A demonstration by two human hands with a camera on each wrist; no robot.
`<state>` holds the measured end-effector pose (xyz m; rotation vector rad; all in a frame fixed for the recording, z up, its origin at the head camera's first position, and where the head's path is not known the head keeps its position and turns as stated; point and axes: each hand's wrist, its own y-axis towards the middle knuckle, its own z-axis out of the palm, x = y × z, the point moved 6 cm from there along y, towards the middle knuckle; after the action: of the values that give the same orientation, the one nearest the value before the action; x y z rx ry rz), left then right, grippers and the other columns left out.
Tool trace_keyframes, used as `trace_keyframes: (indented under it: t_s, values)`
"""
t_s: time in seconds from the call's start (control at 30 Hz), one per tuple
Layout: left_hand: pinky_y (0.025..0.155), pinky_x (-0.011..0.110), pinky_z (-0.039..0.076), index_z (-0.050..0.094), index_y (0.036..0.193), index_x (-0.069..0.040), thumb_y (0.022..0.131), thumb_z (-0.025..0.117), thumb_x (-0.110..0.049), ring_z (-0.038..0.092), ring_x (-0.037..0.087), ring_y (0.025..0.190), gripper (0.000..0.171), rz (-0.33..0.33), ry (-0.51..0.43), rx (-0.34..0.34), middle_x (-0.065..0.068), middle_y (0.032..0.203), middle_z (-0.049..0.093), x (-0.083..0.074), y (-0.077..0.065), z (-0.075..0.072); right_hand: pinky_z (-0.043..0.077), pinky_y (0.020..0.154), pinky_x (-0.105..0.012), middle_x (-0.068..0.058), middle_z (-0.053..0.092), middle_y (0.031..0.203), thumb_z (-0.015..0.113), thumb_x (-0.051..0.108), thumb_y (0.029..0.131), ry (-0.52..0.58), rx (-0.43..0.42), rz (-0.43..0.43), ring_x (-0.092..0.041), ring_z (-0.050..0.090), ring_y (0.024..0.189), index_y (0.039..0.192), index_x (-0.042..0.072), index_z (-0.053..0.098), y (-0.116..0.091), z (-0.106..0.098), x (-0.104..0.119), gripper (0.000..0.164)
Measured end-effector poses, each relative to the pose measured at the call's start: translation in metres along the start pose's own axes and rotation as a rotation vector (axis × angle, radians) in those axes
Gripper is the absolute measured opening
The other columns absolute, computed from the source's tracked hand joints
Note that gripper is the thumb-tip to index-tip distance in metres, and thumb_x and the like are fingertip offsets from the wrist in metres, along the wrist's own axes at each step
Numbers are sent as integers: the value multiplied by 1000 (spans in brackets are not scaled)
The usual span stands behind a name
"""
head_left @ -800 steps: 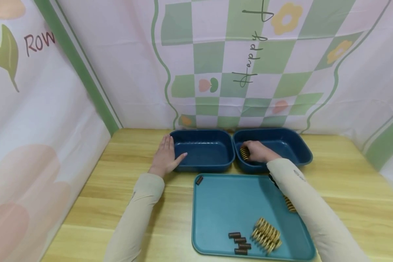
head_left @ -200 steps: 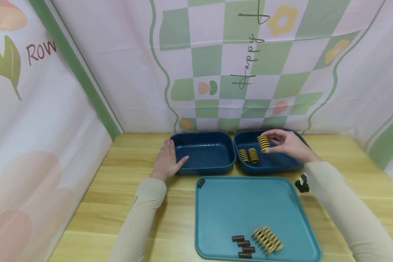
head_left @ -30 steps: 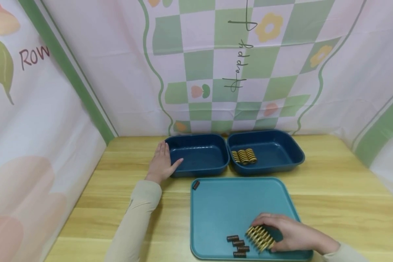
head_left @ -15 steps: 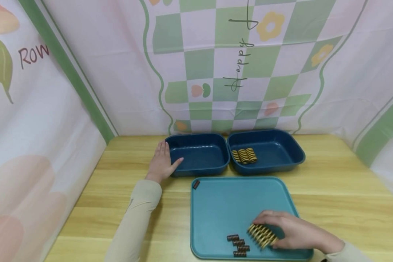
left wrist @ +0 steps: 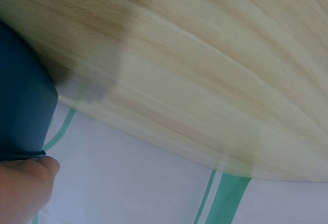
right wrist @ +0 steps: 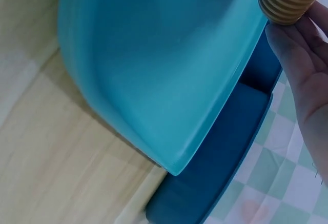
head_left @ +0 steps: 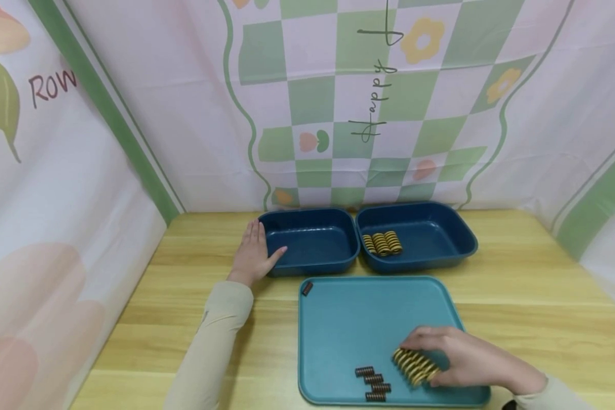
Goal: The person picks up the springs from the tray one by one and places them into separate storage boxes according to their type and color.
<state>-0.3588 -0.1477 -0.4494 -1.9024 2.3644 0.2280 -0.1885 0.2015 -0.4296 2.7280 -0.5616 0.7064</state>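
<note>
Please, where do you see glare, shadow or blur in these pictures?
Head view: pale glare inside the left navy bin, slight blur on the gold springs in the right hand; left wrist view: soft shadow on the wooden table, whose edge looks curved; right wrist view: darker shading on the teal tray, image soft.

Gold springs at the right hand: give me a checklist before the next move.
1. Right hand on the gold springs: ok, between thumb and fingers.
2. Number of springs gripped: cannot tell.
3. Gold springs lifted off the tray: cannot tell.
4. Brown springs clear of the right hand: ok, four lie apart from it.
5. Room in the right bin: ok, three springs at its left end.
6. Left hand on the left bin: ok, at its left edge.
</note>
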Motion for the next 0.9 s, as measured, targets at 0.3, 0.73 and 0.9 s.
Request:
trace_keyframes:
  t_s: [0.3,0.73,0.9]
  values:
    - [117,39,4,8,146,13,98,32,-59,0,36,144,90,-1,0,8,27,154,5,-1,0,-1,54,73,-28,-2,61,117,78,15,78,32,1,21,-16,60,103,124,9,62,0,-3,-1,49]
    - [117,39,4,9,146,13,98,32,-59,0,36,144,90,-1,-2,11,27,154,5,-1,0,-1,54,72,-28,-1,62,115,79,11,74,8,39,27,-16,59,102,122,11,63,-2,-8,-1,51]
    - [117,39,4,9,146,14,98,32,-59,0,36,144,90,-1,-2,8,28,154,5,-1,0,-1,53,73,-29,1,63,113,80,9,70,-30,43,17,-16,59,102,120,11,64,-2,-11,-1,53]
